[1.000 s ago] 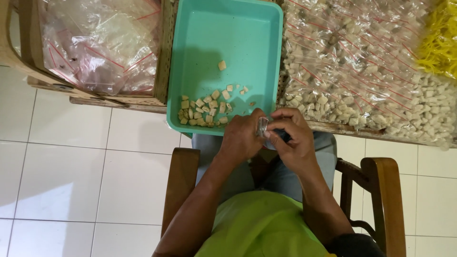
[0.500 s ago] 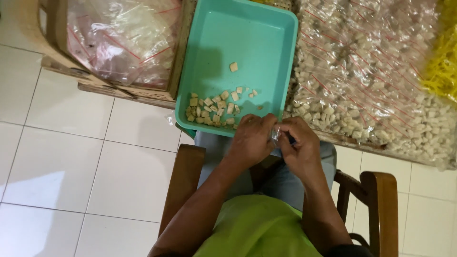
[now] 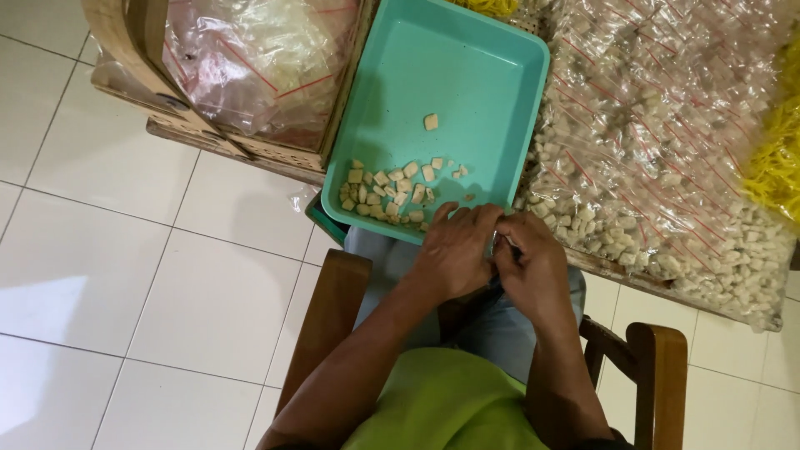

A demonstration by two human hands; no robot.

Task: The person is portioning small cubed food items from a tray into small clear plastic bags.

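Your left hand and right hand meet just below the middle of the frame, over your lap, knuckles up and fingers curled inward toward each other. Both forearms rise from the bottom edge and converge there. Between the fingertips sits a small shiny item; both hands pinch narrowly around it, though what it is stays too hidden to tell. Your left fingertips reach the near rim of the teal tray, which fills the upper middle. A cluster of small pale cubes lies in the tray's lower left corner, with one single cube apart, higher up. To the right, clear bags of pale pieces cover the worktop. At upper left a clear bag rests in a wooden crate. Wooden chair arms flank you
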